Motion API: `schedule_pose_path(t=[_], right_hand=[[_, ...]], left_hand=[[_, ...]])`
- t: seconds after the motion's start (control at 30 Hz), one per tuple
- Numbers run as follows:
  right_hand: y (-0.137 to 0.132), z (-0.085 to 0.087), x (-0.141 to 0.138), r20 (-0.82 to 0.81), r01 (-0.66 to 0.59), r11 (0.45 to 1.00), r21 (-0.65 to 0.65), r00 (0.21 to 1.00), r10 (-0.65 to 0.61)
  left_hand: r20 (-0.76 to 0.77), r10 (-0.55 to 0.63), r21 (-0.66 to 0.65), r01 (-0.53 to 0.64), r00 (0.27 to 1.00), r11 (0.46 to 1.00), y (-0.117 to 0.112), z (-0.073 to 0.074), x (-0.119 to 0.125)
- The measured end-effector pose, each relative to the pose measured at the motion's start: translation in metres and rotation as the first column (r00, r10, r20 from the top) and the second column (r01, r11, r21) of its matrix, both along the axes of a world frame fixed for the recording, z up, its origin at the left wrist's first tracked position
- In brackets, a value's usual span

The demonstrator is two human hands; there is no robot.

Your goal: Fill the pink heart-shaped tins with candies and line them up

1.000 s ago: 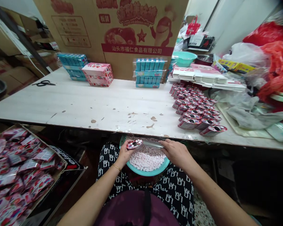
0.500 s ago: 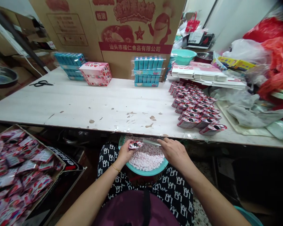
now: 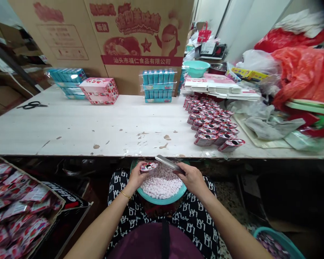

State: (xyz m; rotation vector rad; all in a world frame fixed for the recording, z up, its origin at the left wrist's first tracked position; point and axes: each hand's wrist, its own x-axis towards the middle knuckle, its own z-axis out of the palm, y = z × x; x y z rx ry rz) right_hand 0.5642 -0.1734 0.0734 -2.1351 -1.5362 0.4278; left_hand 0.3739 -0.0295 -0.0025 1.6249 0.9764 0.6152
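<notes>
Between its thumb and fingers, my left hand (image 3: 136, 177) grips a small pink-and-red printed packet (image 3: 150, 166) with an oval top and a round hole. A metal scoop (image 3: 166, 162) is in my right hand (image 3: 193, 177), its tip raised and pointing left, just above and right of the packet. Both hands are over a turquoise basin (image 3: 162, 202) on my lap, filled with small whitish-pink candies (image 3: 163, 185). I cannot tell how full the packet is.
Rows of similar packets (image 3: 206, 138) stand at the table's (image 3: 118, 122) right. Blue packs (image 3: 158, 86), a pink box (image 3: 99, 90) and scissors (image 3: 32, 105) lie further back. A carton of packets (image 3: 18, 208) is at lower left; another turquoise basin (image 3: 279, 241) sits at lower right.
The scoop has swung from lying nearly level by the packet to a tilt, its tip lifted above the packet. My right hand has turned and shifted slightly left. The view has moved right.
</notes>
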Motion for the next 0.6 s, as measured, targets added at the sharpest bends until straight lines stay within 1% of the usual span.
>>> schedule_pose_path(t=[0.1,0.17,0.23,0.3,0.37,0.43,0.5,0.57,0.6], right_hand=[[0.006,-0.006,-0.008,-0.024,-0.031,0.997,0.069,0.999,0.033],[0.011,-0.007,-0.016,-0.012,-0.058,0.990,0.130,0.998,0.060],[0.016,-0.004,-0.023,0.044,-0.119,0.980,0.161,0.993,0.113],[0.018,0.004,-0.025,0.129,-0.182,0.973,0.139,0.978,0.164],[0.015,0.014,-0.018,0.188,-0.208,0.972,0.109,0.964,0.186],[0.008,0.021,0.001,0.206,-0.178,0.977,0.121,0.967,0.151],[0.000,0.023,0.034,0.207,-0.111,0.980,0.164,0.976,0.076],[-0.007,0.019,0.072,0.206,-0.030,0.975,0.219,0.978,-0.017],[-0.010,0.016,0.091,0.201,0.003,0.969,0.247,0.978,-0.055]], left_hand=[[0.057,0.050,-0.089,-0.045,0.997,0.995,0.002,0.005,-0.002],[0.095,0.039,-0.114,-0.028,0.995,0.993,-0.002,0.007,0.002],[0.154,0.005,-0.141,0.017,0.988,0.990,-0.010,0.009,0.012],[0.253,-0.047,-0.165,0.091,0.966,0.982,-0.021,0.013,0.028],[0.346,-0.106,-0.156,0.169,0.932,0.973,-0.031,0.023,0.045],[0.363,-0.132,-0.142,0.195,0.922,0.971,-0.037,0.035,0.058],[0.314,-0.143,-0.142,0.195,0.939,0.970,-0.039,0.047,0.066],[0.258,-0.171,-0.146,0.213,0.951,0.966,-0.038,0.053,0.069],[0.246,-0.190,-0.151,0.231,0.951,0.961,-0.037,0.053,0.069]])
